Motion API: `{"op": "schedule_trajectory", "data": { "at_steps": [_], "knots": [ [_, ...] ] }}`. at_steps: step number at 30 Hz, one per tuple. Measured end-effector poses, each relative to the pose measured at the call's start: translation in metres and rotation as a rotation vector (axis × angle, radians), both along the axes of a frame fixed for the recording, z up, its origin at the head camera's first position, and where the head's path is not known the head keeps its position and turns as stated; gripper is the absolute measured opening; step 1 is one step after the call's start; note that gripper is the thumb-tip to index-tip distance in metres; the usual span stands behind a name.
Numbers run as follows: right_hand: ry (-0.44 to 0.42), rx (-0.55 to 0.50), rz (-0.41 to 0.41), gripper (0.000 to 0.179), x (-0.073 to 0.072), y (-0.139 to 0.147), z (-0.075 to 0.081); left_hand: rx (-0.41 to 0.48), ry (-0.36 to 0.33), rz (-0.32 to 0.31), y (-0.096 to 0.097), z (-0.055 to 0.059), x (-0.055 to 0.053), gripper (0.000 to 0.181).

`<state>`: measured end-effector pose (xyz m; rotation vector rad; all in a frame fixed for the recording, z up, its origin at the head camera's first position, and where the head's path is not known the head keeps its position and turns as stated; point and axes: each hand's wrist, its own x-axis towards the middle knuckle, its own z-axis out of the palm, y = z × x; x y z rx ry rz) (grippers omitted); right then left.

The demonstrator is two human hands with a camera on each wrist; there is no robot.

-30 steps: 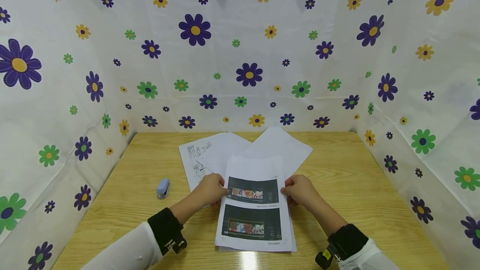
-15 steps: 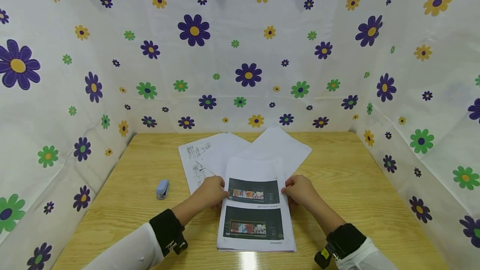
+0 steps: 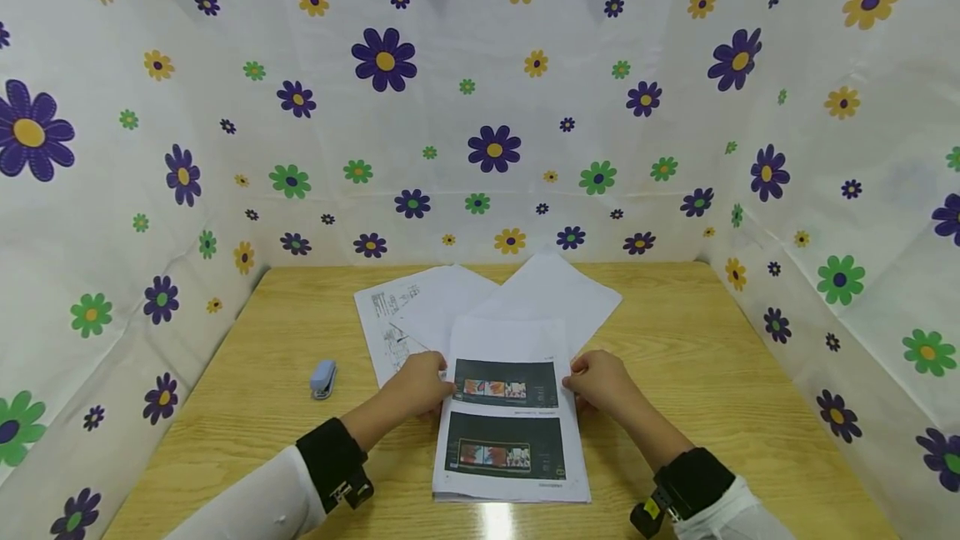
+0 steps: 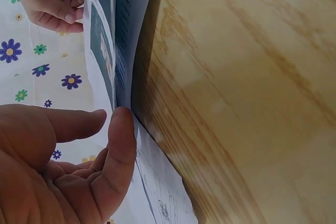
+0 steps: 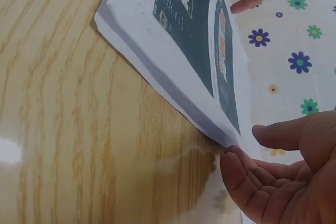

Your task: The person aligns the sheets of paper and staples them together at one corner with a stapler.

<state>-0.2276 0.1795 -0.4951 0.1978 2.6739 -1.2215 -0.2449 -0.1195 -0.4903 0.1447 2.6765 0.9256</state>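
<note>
A stack of printed sheets (image 3: pixel 512 446) with dark picture panels lies slightly raised at the near middle of the table. My left hand (image 3: pixel 418 383) holds its left edge, thumb above and fingers at the side. On the opposite edge my right hand (image 3: pixel 602 380) holds it the same way. Close up in the left wrist view, the sheet edges run between the thumb and index finger of the left hand (image 4: pixel 79 166). In the right wrist view the stack's edge (image 5: pixel 173 98) meets the index fingertip of the right hand (image 5: pixel 283 166), with the thumb a little apart.
Behind the stack, more loose papers (image 3: pixel 562 294) are spread, one with line drawings (image 3: pixel 390 315) at the left. A small blue stapler (image 3: pixel 323 378) stands left of them on the wooden table (image 3: pixel 675 315). A flowered cloth (image 3: pixel 480 107) closes off the back and sides.
The lower sheets at the near edge now sit more evenly under the top sheet than a second ago. Both hands have stayed at the side edges.
</note>
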Motion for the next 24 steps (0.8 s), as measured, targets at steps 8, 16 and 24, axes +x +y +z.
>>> {"op": "schedule_trajectory", "data": {
  "at_steps": [8, 16, 24],
  "knots": [
    [-0.026, -0.007, -0.023, 0.037, 0.001, 0.007, 0.006, -0.027, -0.022, -0.001, 0.000, 0.000, -0.006, 0.044],
    [-0.021, -0.131, -0.049, 0.049, -0.004, 0.017, 0.014, -0.131, 0.070, -0.053, 0.006, 0.012, -0.018, 0.045],
    [-0.044, -0.247, -0.127, 0.061, -0.017, 0.025, 0.018, -0.232, 0.207, -0.114, 0.020, 0.024, -0.038, 0.042]
  ]
}}
